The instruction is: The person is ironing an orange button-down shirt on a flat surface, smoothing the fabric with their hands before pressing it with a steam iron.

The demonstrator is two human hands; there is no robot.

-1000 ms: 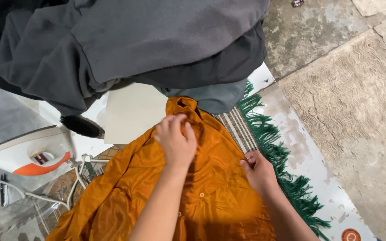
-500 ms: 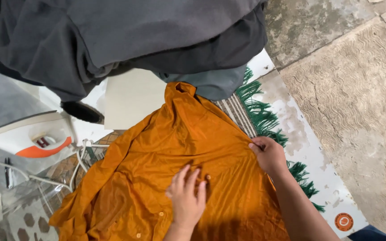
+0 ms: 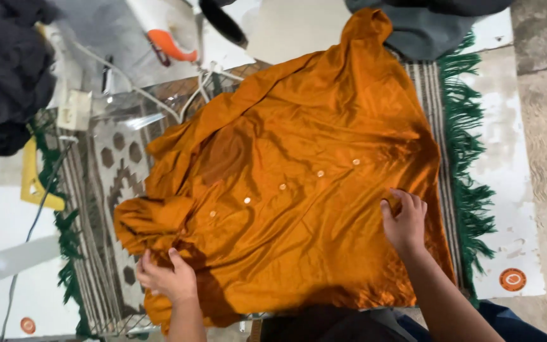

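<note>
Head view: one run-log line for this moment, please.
left hand: gripping lower left edge of shiny orange buttoned shirt | right hand: pressing its right side | shirt: spread over fringed green-edged patterned mat

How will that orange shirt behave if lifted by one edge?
Probably floppy: the orange shirt lies creased and bunched under the left hand. Its sheen suggests slippery cloth that may slide over the rug. Likely light; the right hand merely presses it flat.
</note>
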